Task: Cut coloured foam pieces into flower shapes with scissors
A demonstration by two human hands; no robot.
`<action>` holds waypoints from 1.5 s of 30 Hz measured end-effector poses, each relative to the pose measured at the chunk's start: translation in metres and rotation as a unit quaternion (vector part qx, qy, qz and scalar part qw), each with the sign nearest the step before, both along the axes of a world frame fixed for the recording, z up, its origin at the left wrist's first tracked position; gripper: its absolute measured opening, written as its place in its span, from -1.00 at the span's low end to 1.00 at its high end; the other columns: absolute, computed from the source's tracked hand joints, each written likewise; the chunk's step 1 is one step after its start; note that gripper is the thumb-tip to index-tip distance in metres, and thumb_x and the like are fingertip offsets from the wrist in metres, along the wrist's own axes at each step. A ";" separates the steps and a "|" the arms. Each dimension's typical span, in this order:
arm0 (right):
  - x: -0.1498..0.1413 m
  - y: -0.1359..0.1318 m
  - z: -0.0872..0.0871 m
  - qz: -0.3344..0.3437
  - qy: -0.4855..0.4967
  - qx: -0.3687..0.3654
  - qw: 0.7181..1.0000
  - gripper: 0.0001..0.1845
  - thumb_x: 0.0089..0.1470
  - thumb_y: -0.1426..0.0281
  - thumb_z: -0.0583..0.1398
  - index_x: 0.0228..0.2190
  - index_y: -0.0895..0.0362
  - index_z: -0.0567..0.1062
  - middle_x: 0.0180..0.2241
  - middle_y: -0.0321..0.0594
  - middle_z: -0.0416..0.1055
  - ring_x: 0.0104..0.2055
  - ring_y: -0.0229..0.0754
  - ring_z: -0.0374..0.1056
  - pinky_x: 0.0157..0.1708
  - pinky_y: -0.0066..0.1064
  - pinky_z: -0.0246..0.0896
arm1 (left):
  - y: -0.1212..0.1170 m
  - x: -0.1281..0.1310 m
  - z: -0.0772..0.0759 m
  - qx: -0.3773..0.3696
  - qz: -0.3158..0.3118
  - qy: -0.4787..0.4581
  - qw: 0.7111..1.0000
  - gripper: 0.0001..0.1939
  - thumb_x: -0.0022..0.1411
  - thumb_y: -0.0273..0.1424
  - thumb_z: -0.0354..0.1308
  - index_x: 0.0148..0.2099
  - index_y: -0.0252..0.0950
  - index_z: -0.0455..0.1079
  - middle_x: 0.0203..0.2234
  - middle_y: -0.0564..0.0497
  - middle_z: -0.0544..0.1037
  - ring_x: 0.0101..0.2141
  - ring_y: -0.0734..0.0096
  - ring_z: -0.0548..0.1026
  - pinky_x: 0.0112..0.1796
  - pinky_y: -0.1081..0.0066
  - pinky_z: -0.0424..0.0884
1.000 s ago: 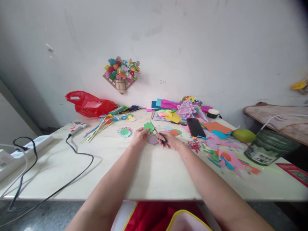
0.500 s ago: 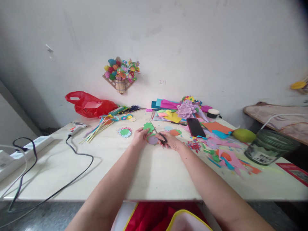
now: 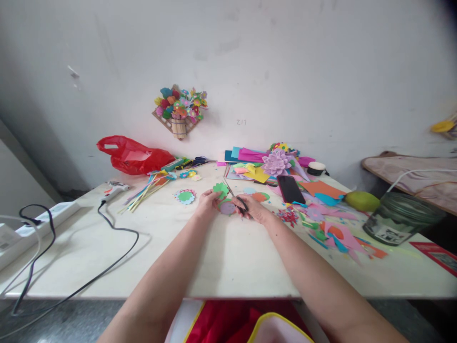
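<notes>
Pinching green scalloped disc in L hand, gripping scissors in R hand; seems mostly cut, can't tell abt rest.

Left hand pinches a scalloped green piece mid-frame, right hand has scissors right up by it. Red plastic bag over on the left, glue gun below it, phone right of center, big glass jar near the right edge, flower basket up top, left of center.
</notes>
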State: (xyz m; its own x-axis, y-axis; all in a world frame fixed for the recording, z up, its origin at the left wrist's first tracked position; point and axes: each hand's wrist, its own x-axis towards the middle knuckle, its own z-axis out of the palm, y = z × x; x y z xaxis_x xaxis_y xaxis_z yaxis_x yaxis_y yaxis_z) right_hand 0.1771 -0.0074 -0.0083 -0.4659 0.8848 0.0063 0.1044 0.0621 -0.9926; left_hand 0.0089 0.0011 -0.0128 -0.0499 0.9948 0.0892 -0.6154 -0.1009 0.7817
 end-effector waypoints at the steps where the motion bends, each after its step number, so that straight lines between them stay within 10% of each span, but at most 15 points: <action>1: 0.000 0.000 0.000 0.000 0.002 -0.001 1.000 -0.65 -0.13 0.12 0.21 -0.47 0.15 0.32 -0.65 -0.43 0.27 -0.73 -0.45 0.14 -0.83 -0.60 -0.20 | 0.000 0.000 0.000 -0.001 -0.001 0.001 1.000 -0.85 -0.21 -0.60 0.26 -0.49 -0.37 0.37 -0.55 -0.01 0.54 -0.50 0.43 0.50 -0.35 0.42 0.45; 45: -0.003 -0.003 0.006 -0.003 -0.022 0.003 1.000 -0.71 -0.09 0.20 0.23 -0.50 0.17 0.32 -0.72 -0.44 0.23 -0.79 -0.46 0.06 -0.84 -0.59 -0.26 | -0.001 0.000 0.004 0.002 0.020 -0.023 1.000 -0.85 -0.22 -0.61 0.27 -0.49 -0.37 0.41 -0.52 0.00 0.55 -0.47 0.46 0.50 -0.32 0.43 0.46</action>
